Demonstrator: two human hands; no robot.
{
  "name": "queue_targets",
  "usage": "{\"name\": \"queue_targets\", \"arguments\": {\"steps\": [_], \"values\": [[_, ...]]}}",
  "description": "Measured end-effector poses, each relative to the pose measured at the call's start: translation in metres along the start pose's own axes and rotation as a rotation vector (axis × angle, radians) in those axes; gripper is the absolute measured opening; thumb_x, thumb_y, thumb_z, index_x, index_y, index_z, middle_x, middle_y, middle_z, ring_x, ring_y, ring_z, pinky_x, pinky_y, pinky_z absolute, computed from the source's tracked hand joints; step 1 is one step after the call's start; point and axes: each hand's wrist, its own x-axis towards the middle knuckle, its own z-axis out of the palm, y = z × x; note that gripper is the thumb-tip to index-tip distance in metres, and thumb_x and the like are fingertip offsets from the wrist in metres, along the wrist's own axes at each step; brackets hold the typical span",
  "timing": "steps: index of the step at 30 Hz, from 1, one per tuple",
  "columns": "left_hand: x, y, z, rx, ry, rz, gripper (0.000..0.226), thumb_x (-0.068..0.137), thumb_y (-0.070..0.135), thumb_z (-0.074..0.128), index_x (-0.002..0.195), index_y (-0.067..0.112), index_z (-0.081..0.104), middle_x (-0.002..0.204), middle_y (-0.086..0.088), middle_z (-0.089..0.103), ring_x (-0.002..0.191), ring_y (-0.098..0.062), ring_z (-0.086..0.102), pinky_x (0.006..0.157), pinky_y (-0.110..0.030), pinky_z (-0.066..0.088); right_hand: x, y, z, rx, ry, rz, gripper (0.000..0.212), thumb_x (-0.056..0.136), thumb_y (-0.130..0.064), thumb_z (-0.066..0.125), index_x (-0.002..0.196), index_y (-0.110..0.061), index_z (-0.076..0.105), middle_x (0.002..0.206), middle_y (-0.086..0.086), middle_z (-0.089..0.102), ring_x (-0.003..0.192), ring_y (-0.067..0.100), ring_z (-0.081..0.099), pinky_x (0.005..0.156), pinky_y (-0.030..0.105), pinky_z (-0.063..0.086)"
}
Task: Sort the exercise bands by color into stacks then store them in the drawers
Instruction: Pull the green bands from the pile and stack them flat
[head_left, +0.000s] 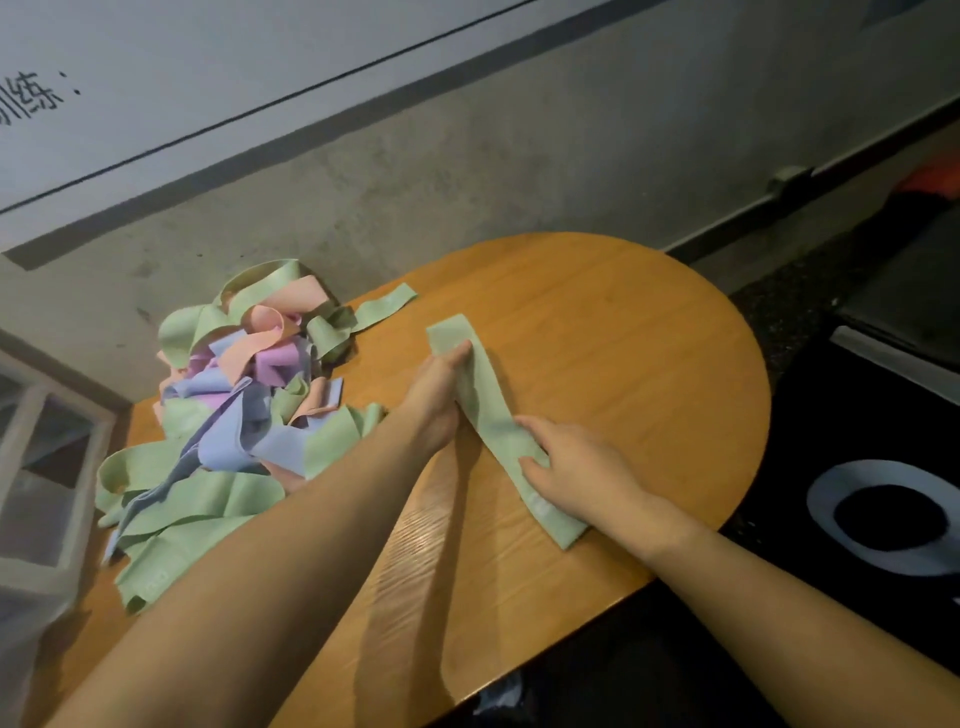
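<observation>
Lying flat on the wooden surface (623, 332), the green band (488, 410) ran diagonally between your hands, apart from the mixed pile of bands (234, 405) at left; your left hand (436, 400) gripped its far portion with curled fingers, while your right hand (582, 467) pressed its near portion with fingers nearly straight

A round-ended wooden table (597, 322) sits against a grey concrete wall (467, 156), a pale board (182, 67) with dark lettering mounted above. Dark floor (810, 415) to the right; a translucent drawer unit (47, 467) stands at left. Dim light.
</observation>
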Motion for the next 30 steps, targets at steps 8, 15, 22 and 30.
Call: {"name": "queue_targets", "arguments": {"steps": [8, 15, 22, 30], "values": [[0.032, 0.003, -0.002, 0.187, 0.063, 0.086, 0.044, 0.100, 0.005, 0.048, 0.142, 0.017, 0.047, 0.134, -0.014, 0.057, 0.113, -0.029, 0.058, 0.093, -0.041, 0.052, 0.006, 0.031, 0.001, -0.025, 0.114, -0.079, 0.053, 0.092, -0.055, 0.057, 0.140, -0.037, 0.049, 0.124, -0.012, 0.053, 0.119, 0.014, 0.045, 0.102, 0.035, 0.036], [0.029, 0.003, -0.020, 0.468, 0.165, 0.217, 0.047, 0.103, 0.013, 0.049, 0.147, 0.027, 0.042, 0.126, -0.002, 0.055, 0.083, -0.005, 0.049, 0.069, -0.022, 0.041, 0.001, 0.038, 0.004, 0.042, 0.148, -0.151, 0.037, 0.092, -0.053, 0.058, 0.127, -0.042, 0.059, 0.104, -0.024, 0.048, 0.109, 0.006, 0.047, 0.100, 0.032, 0.035], [0.011, -0.021, -0.023, 0.559, 0.251, 0.237, 0.040, 0.100, 0.023, 0.050, 0.140, 0.026, 0.045, 0.111, -0.001, 0.053, 0.080, -0.008, 0.050, 0.072, -0.030, 0.045, -0.010, 0.031, 0.006, 0.025, 0.117, -0.175, 0.032, 0.095, -0.046, 0.057, 0.126, -0.041, 0.061, 0.114, -0.020, 0.056, 0.110, 0.003, 0.049, 0.098, 0.030, 0.032], [0.020, -0.006, -0.003, 0.394, 0.142, 0.163, 0.032, 0.098, 0.023, 0.054, 0.129, 0.026, 0.053, 0.121, -0.002, 0.057, 0.113, -0.022, 0.053, 0.103, -0.043, 0.046, -0.021, 0.019, 0.008, 0.101, 0.085, -0.167, 0.030, 0.095, -0.034, 0.059, 0.125, -0.033, 0.064, 0.114, -0.018, 0.059, 0.091, -0.005, 0.051, 0.096, 0.027, 0.041]]}}
